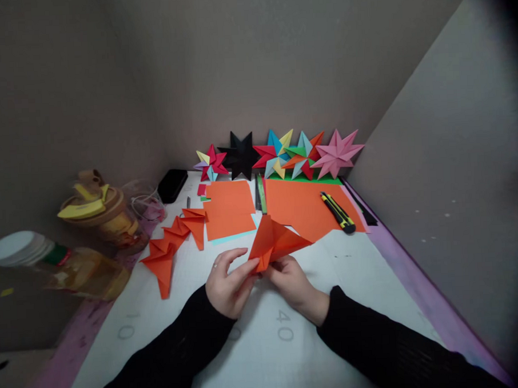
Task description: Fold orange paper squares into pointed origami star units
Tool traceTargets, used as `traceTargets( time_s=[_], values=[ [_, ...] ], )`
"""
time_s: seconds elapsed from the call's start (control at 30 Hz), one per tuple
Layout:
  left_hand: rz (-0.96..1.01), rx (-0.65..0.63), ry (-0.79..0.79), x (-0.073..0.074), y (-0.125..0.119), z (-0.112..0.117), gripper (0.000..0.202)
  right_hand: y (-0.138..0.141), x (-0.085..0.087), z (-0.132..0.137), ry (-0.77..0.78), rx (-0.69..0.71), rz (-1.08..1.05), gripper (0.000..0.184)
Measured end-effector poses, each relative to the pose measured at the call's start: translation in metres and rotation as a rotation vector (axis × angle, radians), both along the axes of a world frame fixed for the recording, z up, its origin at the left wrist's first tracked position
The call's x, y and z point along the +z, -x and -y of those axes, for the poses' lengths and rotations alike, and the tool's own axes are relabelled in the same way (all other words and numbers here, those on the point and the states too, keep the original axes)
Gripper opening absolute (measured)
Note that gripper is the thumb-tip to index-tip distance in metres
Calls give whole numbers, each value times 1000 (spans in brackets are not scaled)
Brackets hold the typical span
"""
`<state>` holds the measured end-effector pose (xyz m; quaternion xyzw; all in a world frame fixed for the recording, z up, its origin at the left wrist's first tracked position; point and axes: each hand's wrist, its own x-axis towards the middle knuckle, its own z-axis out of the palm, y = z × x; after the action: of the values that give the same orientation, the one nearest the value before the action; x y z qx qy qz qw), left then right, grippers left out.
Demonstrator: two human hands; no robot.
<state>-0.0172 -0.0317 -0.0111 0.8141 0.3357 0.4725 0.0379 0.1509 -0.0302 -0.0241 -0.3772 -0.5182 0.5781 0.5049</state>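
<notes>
Between both hands, raised over the white table mat, is a folded piece of orange paper (275,239) with pointed flaps spread to the top and right. My left hand (229,280) pinches its lower left corner between thumb and fingers. At the lower right, my right hand (294,281) grips the bottom edge, its fingertips partly hidden behind the paper. Several folded orange paper pieces (162,256) lie to the left in a slanting row. Behind the hands sit a stack of orange paper squares (229,204) and larger orange sheets (293,201).
A yellow and black utility knife (337,212) rests on the larger sheets. Several paper stars (338,154) lean against the back wall. On the left stand a lidded bottle (73,265) and a brown cup (109,217). A black phone-like object (173,185) lies at the back left.
</notes>
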Motion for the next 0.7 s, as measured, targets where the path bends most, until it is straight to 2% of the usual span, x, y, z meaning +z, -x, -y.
traceTargets(
  time_s=[0.13,0.37,0.57,0.7],
  values=[
    [83,-13,100,2,1,0,35,0,2,1,-24,0,24,15],
    [169,-204,208,6,1,-1,18,-3,4,2,-48,-18,51,16],
    [204,-190,188,9,2,-4,16,-2,-4,1,6,-41,97,20],
    [216,-176,216,9,1,-3,15,-1,0,3,4,-33,92,20]
  ],
)
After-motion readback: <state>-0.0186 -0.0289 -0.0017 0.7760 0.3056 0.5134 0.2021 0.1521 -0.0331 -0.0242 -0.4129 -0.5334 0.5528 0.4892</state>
